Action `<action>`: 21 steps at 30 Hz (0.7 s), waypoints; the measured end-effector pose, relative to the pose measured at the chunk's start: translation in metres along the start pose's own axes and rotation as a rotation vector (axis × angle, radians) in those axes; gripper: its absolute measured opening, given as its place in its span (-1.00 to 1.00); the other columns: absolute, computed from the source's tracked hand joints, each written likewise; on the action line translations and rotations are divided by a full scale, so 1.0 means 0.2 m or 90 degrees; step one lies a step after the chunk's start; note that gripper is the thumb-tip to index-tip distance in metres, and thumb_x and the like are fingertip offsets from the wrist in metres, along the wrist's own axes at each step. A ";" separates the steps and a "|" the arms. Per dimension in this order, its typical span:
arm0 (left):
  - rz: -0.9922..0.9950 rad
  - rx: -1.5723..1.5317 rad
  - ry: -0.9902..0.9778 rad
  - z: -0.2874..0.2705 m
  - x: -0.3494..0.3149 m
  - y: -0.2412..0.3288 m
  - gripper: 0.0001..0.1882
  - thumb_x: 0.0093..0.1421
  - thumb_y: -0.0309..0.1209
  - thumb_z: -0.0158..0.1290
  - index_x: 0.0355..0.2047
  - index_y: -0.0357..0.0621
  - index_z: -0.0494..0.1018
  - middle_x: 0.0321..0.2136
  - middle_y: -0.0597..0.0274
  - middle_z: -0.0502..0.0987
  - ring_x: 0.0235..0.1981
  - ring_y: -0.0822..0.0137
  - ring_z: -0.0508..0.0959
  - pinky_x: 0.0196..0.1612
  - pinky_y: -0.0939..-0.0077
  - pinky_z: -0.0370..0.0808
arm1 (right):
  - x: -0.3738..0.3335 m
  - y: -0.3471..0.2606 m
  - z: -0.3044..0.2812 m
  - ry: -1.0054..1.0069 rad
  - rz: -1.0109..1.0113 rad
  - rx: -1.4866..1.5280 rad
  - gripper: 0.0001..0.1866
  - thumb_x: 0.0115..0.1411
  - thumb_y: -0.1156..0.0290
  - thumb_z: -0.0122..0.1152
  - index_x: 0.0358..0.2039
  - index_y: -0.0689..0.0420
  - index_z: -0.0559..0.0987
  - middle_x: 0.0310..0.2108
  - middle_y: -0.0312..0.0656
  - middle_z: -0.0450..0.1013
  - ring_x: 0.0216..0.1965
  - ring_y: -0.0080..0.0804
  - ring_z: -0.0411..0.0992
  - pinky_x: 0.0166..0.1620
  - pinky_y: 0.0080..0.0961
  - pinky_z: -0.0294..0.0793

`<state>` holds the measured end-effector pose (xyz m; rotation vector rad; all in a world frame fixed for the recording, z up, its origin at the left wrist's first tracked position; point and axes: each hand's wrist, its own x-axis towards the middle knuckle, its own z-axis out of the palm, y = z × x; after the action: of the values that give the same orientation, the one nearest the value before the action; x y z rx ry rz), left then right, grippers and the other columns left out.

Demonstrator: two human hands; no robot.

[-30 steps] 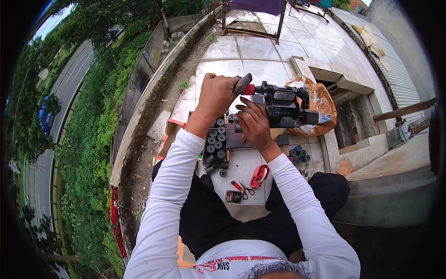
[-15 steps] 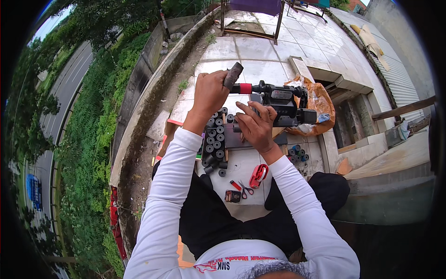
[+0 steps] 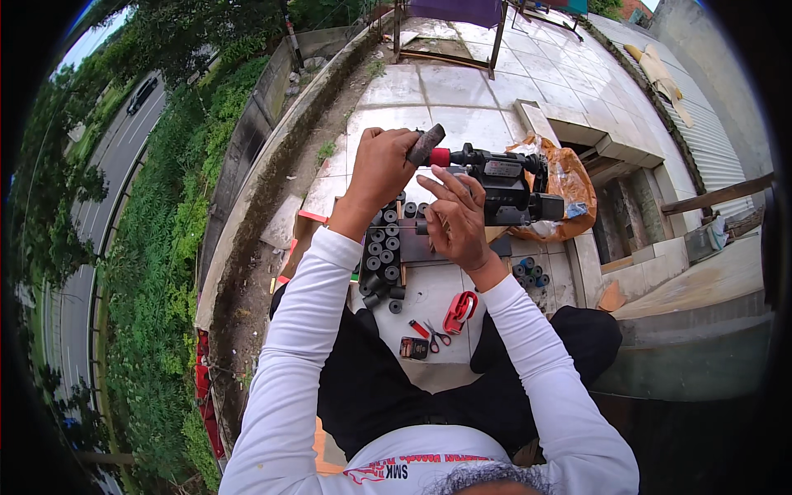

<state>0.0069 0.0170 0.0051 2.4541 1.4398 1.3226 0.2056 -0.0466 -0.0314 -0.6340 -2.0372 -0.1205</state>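
Observation:
A black machine (image 3: pixel 505 191) with rollers stands in front of me, and a red collar (image 3: pixel 439 157) sits on the shaft at its left end. My left hand (image 3: pixel 381 167) is closed around a dark, worn bar-shaped handle (image 3: pixel 426 145) beside that collar. In front of the machine's left part is my right hand (image 3: pixel 459 216), its fingers apart and raised; whether a fingertip touches the machine is hidden. Several black rolls with hollow cores (image 3: pixel 381 252) stand in rows below my hands, partly covered by them.
Between my legs lie red-handled scissors (image 3: pixel 437 335), a red lighter (image 3: pixel 419 329), a small dark box (image 3: pixel 413 348) and a red tape dispenser (image 3: pixel 459 313). Smaller dark and blue rolls (image 3: pixel 528 272) lie on the right. Behind the machine is an orange-brown plastic bag (image 3: pixel 577 186).
My left hand and the handle have shifted slightly right and down, and the handle's angle has changed. My right hand has moved a little, its fingers spreading more.

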 end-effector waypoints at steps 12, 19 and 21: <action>-0.050 0.096 -0.037 0.06 0.03 0.00 -0.87 0.28 -0.31 0.21 -0.29 0.03 0.74 -0.58 -0.05 0.60 -0.51 -0.17 0.62 -0.37 -0.03 0.55 | -0.04 0.06 0.05 0.059 0.093 0.200 -0.84 0.37 0.67 0.17 -0.15 0.19 0.38 -0.23 0.03 0.51 -0.21 0.01 0.52 -0.08 -0.22 0.50; -0.067 0.099 -0.026 0.06 0.03 0.02 -0.86 0.26 -0.30 0.23 -0.30 0.06 0.77 -0.59 -0.05 0.59 -0.53 -0.16 0.62 -0.38 -0.01 0.54 | -0.08 0.06 0.14 0.068 0.114 0.167 -0.82 0.37 0.70 0.15 -0.16 0.21 0.34 -0.30 0.05 0.38 -0.26 0.06 0.40 -0.14 -0.13 0.45; -0.061 0.101 -0.018 0.07 0.03 0.02 -0.87 0.25 -0.31 0.23 -0.30 0.06 0.77 -0.60 -0.05 0.59 -0.53 -0.16 0.61 -0.38 -0.01 0.54 | -0.09 0.05 0.15 0.067 0.117 0.146 -0.81 0.36 0.71 0.15 -0.16 0.21 0.33 -0.31 0.05 0.37 -0.27 0.07 0.38 -0.15 -0.11 0.44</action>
<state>0.0197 0.0249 0.0017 2.4498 1.6940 1.1940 0.1944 -0.0341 -0.0638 -0.6521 -1.8486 0.1820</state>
